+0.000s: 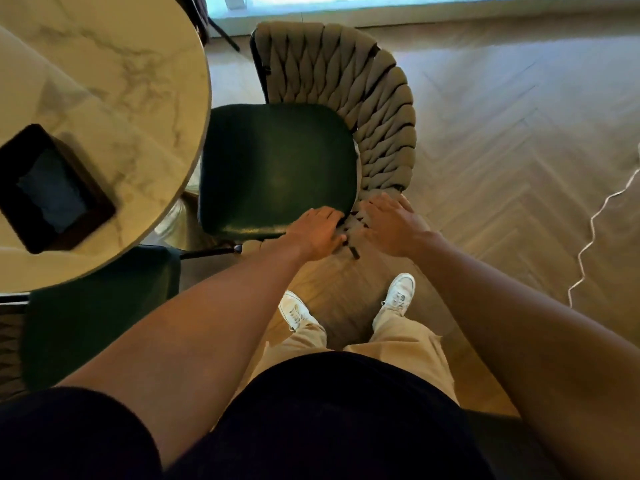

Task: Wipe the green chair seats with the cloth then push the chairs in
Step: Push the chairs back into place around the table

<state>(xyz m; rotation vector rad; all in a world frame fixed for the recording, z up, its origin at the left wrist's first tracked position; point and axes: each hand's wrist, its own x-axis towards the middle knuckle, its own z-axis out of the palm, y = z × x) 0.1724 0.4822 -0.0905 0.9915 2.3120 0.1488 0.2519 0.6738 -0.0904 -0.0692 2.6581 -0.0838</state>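
Nearest the camera, a dark top fills the bottom of the view, and below it light trousers run down to two white shoes (398, 294) standing on the herringbone wood floor (519, 150). Both bare arms reach forward from there to the chair (346, 81) in front. The left hand (317, 233) rests on the near corner of the green seat (277, 164), its fingers (329, 213) curled over the seat's edge where it meets the woven back. The right hand (388, 225) lies just beside it on the near end of the woven backrest, its fingers (381, 202) slightly spread and bent over the braided straps, gripping them. No cloth shows in either hand. The chair stands turned partly away from the round marble surface (104, 81) at the left, with the seat's left edge just beside the rim and the curved grey-green woven back wrapping round the far and right sides. A second green seat (93, 313) sits tucked partly under the surface at lower left. On the surface lies a dark rectangular tray (100, 206) holding something bluish; what it is cannot be told. A white cord (592, 233) snakes across the floor at the right. Farthest off, a bright window strip runs along the top.
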